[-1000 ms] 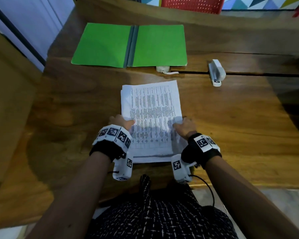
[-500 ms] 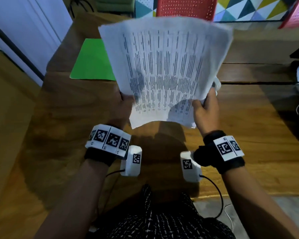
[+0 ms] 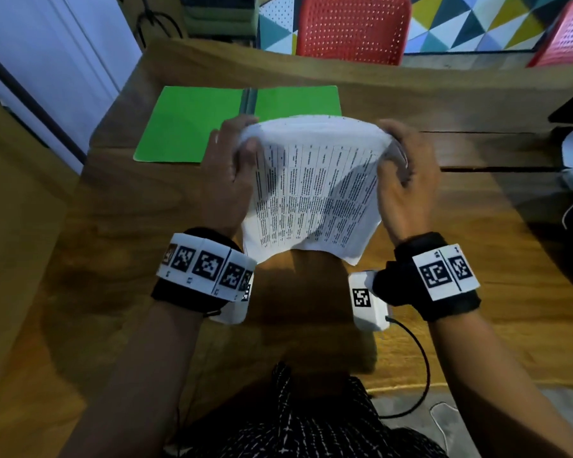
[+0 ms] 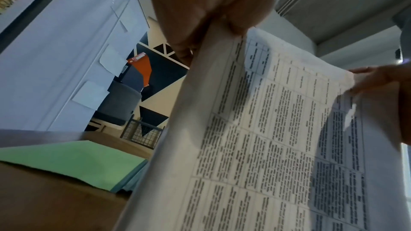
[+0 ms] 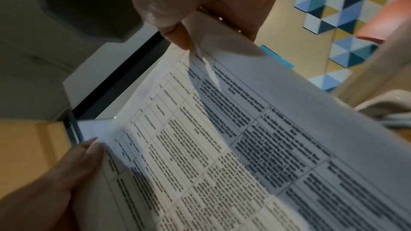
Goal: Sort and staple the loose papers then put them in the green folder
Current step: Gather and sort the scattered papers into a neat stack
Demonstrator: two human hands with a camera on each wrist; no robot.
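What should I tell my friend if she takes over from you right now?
Left hand: grips the papers' left edge.
Right hand: grips their right edge.
Papers: held up off the table, sheets loose and fanned.
Folder: open, flat on the table behind the papers.
Stapler: hidden from view now.
Done: papers picked up.
Left: square the sheets, staple them, lay them in the folder.

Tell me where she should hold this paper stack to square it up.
Keep to the two far corners: left hand pinching one, right hand the other, each coming from its own side. The papers sag between them with the near edge hanging free, so it can drop and align.
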